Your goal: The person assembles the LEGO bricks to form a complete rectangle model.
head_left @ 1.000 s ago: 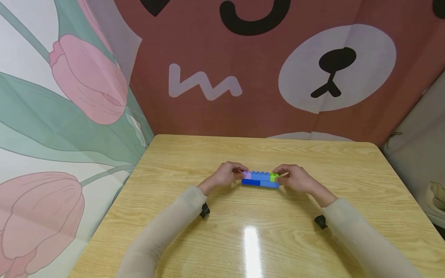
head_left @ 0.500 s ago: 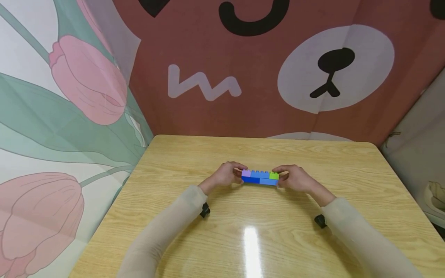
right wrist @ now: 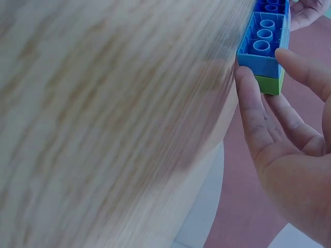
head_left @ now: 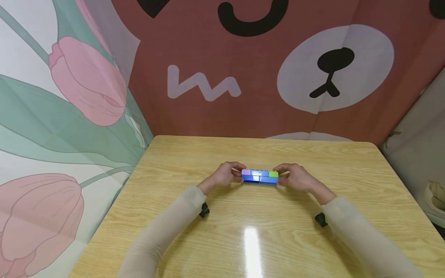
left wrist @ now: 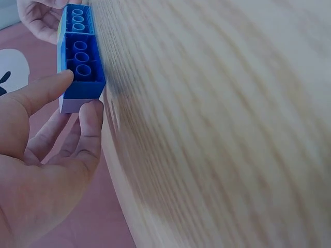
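Note:
Both hands hold a two-layer row of toy building bricks by its ends. In the head view, the left hand grips the left end, where a light purple brick sits over a dark blue brick. At the other end the right hand pinches beside a lime green brick, above a lighter blue brick. A blue brick fills the middle of the upper layer. Hollow undersides with round tubes face both wrist cameras. The left thumb and right thumb press near the bottom edges.
A wood-grain table lies beneath the hands, with a bright light reflection on it. Behind hangs a reddish-brown cloth with a bear print. A tulip-print cloth covers the left side. Small black devices sit at both wrists.
The brick row has tipped back, so its studs show less and its front more, and it sits slightly higher in the head view. Both hands keep nearly the same place.

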Tool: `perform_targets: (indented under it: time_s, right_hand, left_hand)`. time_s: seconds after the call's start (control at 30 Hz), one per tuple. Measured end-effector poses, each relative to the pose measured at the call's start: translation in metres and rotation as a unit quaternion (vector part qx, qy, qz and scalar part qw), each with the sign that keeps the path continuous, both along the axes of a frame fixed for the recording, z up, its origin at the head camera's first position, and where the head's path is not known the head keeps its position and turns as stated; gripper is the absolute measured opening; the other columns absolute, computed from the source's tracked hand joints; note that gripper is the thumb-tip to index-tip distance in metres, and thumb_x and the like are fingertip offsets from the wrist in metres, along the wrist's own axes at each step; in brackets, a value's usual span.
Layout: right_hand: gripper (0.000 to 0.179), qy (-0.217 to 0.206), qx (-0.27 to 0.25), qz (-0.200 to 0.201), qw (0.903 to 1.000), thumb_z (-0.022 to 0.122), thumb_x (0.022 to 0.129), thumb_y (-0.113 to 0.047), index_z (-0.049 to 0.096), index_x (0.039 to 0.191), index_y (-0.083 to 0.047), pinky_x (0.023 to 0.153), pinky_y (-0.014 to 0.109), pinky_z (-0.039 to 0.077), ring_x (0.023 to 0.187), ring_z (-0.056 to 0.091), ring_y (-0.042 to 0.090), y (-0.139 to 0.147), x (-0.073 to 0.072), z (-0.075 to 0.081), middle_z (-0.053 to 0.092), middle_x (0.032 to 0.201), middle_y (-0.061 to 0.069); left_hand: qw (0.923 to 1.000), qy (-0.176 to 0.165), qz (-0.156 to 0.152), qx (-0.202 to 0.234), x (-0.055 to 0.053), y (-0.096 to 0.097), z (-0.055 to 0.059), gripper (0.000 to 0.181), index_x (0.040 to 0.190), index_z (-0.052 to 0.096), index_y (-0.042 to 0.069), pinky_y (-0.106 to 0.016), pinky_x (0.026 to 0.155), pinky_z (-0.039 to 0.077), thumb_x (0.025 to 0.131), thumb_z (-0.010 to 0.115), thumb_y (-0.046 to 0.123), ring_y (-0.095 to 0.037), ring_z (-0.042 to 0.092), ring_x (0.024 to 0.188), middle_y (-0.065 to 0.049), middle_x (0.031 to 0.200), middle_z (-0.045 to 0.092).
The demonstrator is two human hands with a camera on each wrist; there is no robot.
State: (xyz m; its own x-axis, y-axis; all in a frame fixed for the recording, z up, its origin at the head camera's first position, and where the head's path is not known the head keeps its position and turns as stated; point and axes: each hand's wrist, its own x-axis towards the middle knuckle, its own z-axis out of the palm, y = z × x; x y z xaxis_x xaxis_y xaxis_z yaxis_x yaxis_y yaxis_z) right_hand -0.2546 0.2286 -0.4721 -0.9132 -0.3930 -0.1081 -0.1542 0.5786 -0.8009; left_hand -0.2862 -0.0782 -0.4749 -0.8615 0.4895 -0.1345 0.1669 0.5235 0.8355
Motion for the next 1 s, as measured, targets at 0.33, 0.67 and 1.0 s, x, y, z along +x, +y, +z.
perform_targets:
  time_s: [0.33, 0.67, 1.0]
  right_hand:
    - [0.047, -0.002, 0.006, 0.007, 1.0000, 0.071, 0.096, -0.008, 0.057, 0.139, 0.005, 0.084, 0.043, 0.056, 0.112, 0.064, 0.039, 0.000, 0.000, 0.001, 0.061, 0.125, 0.024]
    - [0.046, 0.003, 0.010, 0.004, 0.9999, 0.071, 0.097, -0.010, 0.058, 0.137, 0.005, 0.085, 0.043, 0.055, 0.110, 0.065, 0.037, 0.000, 0.000, -0.001, 0.063, 0.124, 0.022]
    - [0.039, 0.036, 0.010, 0.006, 0.9993, 0.070, 0.098, -0.010, 0.061, 0.134, 0.004, 0.083, 0.044, 0.056, 0.106, 0.067, 0.035, 0.006, -0.002, 0.000, 0.066, 0.124, 0.020]
  left_hand:
    - [1.0000, 0.000, -0.004, 0.001, 0.001, -0.003, 0.002, 0.046, 0.136, 0.064, 0.005, -0.029, 0.081, 0.055, 0.092, 0.075, 0.001, -0.017, 0.067, 0.104, -0.008, 0.124, 0.063]
    - [0.9999, 0.012, -0.006, -0.006, 0.001, -0.006, 0.000, 0.041, 0.133, 0.067, 0.006, -0.030, 0.081, 0.055, 0.093, 0.076, 0.004, -0.017, 0.067, 0.101, -0.007, 0.121, 0.066]
    - [0.9993, 0.037, -0.006, 0.001, -0.002, -0.011, 0.001, 0.033, 0.128, 0.069, 0.004, -0.031, 0.085, 0.054, 0.095, 0.074, 0.006, -0.019, 0.068, 0.101, -0.007, 0.117, 0.069]
